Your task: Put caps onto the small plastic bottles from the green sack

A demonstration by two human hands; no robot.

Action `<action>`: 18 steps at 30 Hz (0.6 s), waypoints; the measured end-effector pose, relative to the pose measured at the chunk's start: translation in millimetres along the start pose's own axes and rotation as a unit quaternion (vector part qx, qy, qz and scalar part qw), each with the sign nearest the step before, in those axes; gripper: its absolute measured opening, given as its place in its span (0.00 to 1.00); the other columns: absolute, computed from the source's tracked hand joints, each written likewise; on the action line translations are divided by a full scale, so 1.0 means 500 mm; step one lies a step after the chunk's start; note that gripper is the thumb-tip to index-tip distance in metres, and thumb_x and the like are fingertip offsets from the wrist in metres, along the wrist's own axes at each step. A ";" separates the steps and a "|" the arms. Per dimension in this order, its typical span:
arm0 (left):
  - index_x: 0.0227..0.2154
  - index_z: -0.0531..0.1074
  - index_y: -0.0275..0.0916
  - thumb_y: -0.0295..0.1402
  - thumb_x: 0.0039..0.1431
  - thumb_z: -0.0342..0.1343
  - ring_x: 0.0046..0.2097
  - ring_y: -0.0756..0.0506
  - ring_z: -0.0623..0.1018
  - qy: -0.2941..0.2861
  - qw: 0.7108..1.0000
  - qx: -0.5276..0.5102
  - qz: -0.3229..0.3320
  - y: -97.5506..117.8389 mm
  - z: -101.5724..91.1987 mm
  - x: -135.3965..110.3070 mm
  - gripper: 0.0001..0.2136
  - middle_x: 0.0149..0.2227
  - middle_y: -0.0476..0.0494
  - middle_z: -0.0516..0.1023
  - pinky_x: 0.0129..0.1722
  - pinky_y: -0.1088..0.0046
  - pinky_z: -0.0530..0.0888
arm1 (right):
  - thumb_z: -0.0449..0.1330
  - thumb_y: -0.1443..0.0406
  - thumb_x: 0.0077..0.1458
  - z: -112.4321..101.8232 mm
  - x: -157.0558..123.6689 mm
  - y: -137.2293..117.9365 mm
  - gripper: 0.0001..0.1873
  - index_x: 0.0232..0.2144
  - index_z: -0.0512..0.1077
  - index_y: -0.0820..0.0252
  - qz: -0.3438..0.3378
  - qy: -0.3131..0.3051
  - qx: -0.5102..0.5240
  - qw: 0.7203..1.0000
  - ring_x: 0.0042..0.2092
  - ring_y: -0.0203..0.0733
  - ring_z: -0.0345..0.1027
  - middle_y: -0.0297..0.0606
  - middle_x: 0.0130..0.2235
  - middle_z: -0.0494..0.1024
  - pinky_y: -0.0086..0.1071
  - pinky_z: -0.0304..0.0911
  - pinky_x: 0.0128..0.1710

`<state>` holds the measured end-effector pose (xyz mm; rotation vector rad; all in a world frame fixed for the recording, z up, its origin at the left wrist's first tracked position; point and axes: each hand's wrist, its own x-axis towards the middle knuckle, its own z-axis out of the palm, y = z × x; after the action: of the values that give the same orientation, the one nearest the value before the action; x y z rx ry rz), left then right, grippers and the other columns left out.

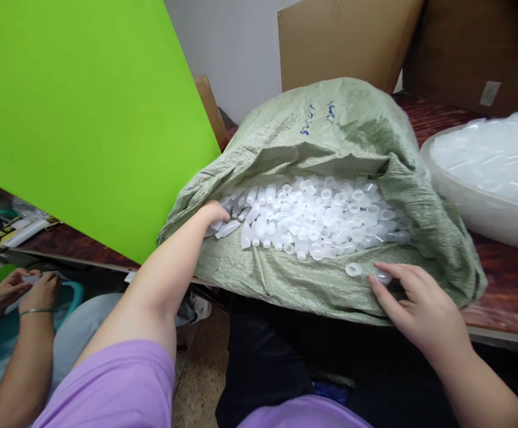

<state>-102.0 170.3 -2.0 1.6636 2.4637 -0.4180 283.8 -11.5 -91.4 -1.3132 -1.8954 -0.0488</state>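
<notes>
A green woven sack lies on its side with its mouth toward me. Inside is a heap of small translucent white plastic caps, several with tapered bodies and round open ends. My left hand reaches into the left side of the mouth, at the edge of the heap; its fingers are mostly hidden. At the sack's front right edge, my right hand pinches one translucent cap between thumb and forefinger. Just left of those fingertips, a loose cap rests on the sack's fabric.
A large translucent bowl piled with clear plastic pieces stands at the right. A bright green panel rises on the left. Cardboard boxes stand behind. Lower left, another person's hands work over a teal basin.
</notes>
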 end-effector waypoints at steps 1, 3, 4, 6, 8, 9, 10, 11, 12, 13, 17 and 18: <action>0.33 0.74 0.30 0.35 0.35 0.61 0.32 0.42 0.77 -0.001 1.000 0.012 0.000 0.001 0.000 0.004 0.19 0.35 0.36 0.77 0.27 0.76 0.71 | 0.55 0.59 0.55 0.000 0.000 0.000 0.14 0.41 0.68 0.62 -0.002 0.001 0.001 1.000 0.38 0.41 0.68 0.41 0.37 0.71 0.33 0.63 0.41; 0.32 0.74 0.32 0.34 0.34 0.61 0.33 0.41 0.77 -0.008 0.999 0.035 -0.003 0.004 -0.004 0.011 0.18 0.34 0.36 0.78 0.28 0.75 0.72 | 0.55 0.60 0.55 0.000 0.001 -0.002 0.14 0.41 0.68 0.61 -0.001 0.006 0.000 1.000 0.38 0.41 0.68 0.41 0.37 0.71 0.33 0.63 0.41; 0.32 0.75 0.32 0.33 0.34 0.61 0.33 0.41 0.77 -0.012 0.999 0.045 -0.005 0.006 -0.007 0.015 0.17 0.34 0.36 0.78 0.29 0.74 0.72 | 0.55 0.60 0.55 0.000 0.001 -0.002 0.13 0.41 0.68 0.61 0.001 0.008 0.001 1.000 0.37 0.41 0.68 0.41 0.37 0.71 0.33 0.63 0.40; 0.30 0.75 0.32 0.32 0.33 0.61 0.33 0.41 0.77 -0.020 0.998 0.058 -0.004 0.011 -0.013 0.021 0.16 0.33 0.36 0.78 0.30 0.74 0.72 | 0.56 0.60 0.55 0.000 0.002 -0.003 0.13 0.42 0.68 0.61 0.003 0.010 0.005 1.000 0.38 0.41 0.68 0.41 0.37 0.71 0.33 0.63 0.40; 0.29 0.75 0.31 0.31 0.34 0.60 0.32 0.41 0.77 -0.021 0.998 0.066 0.004 0.015 -0.018 0.024 0.14 0.33 0.36 0.78 0.30 0.74 0.72 | 0.56 0.61 0.55 0.000 0.001 -0.002 0.13 0.42 0.67 0.61 -0.001 0.010 0.013 1.000 0.38 0.40 0.68 0.41 0.38 0.71 0.33 0.63 0.41; 0.29 0.75 0.31 0.30 0.33 0.60 0.32 0.41 0.77 -0.017 0.997 0.069 0.010 0.016 -0.020 0.025 0.14 0.33 0.35 0.78 0.30 0.74 0.72 | 0.56 0.61 0.55 0.000 0.001 -0.001 0.13 0.42 0.67 0.60 -0.005 0.011 0.017 1.000 0.38 0.40 0.68 0.41 0.38 0.71 0.33 0.63 0.41; 0.29 0.74 0.31 0.30 0.33 0.60 0.33 0.41 0.77 -0.011 0.997 0.072 0.015 0.016 -0.020 0.025 0.14 0.34 0.34 0.78 0.31 0.73 0.72 | 0.56 0.61 0.55 0.000 0.000 -0.001 0.13 0.42 0.67 0.60 -0.009 0.013 0.021 1.000 0.38 0.40 0.68 0.41 0.38 0.71 0.33 0.63 0.42; 0.29 0.74 0.31 0.30 0.33 0.60 0.33 0.40 0.77 -0.003 0.997 0.075 0.020 0.015 -0.020 0.025 0.15 0.35 0.34 0.77 0.31 0.73 0.72 | 0.56 0.62 0.55 -0.001 -0.001 0.000 0.13 0.42 0.67 0.60 -0.011 0.016 0.023 1.000 0.38 0.40 0.68 0.41 0.38 0.71 0.33 0.63 0.42; 0.30 0.74 0.31 0.31 0.33 0.60 0.34 0.40 0.77 0.007 0.997 0.077 0.025 0.013 -0.019 0.025 0.16 0.36 0.33 0.77 0.31 0.73 0.72 | 0.56 0.62 0.55 -0.001 -0.001 0.000 0.13 0.42 0.67 0.60 -0.012 0.017 0.024 0.999 0.38 0.40 0.68 0.41 0.38 0.71 0.33 0.63 0.41; 0.31 0.74 0.32 0.31 0.33 0.60 0.35 0.40 0.77 0.016 0.996 0.079 0.029 0.011 -0.017 0.024 0.17 0.36 0.33 0.77 0.31 0.73 0.72 | 0.56 0.62 0.55 -0.001 -0.002 0.001 0.12 0.42 0.67 0.60 -0.012 0.017 0.026 0.999 0.38 0.40 0.68 0.40 0.38 0.71 0.33 0.64 0.41; 0.37 0.72 0.36 0.35 0.36 0.59 0.37 0.41 0.77 0.051 0.996 0.068 0.039 -0.008 -0.011 0.009 0.20 0.39 0.37 0.77 0.31 0.75 0.71 | 0.56 0.62 0.54 0.000 -0.002 0.001 0.13 0.42 0.67 0.60 -0.006 0.011 0.029 0.999 0.38 0.40 0.68 0.40 0.38 0.71 0.33 0.64 0.41; 0.38 0.71 0.36 0.35 0.36 0.59 0.37 0.41 0.77 0.063 0.995 0.063 0.043 -0.012 -0.011 0.002 0.20 0.39 0.36 0.77 0.32 0.75 0.71 | 0.57 0.62 0.54 0.001 -0.002 0.000 0.13 0.42 0.67 0.59 -0.006 0.011 0.029 0.999 0.38 0.40 0.68 0.40 0.38 0.72 0.33 0.64 0.41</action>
<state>-107.6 170.6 4.0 1.8943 2.4875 -0.4811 283.9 -12.0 -92.3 -1.2566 -1.8726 -0.0146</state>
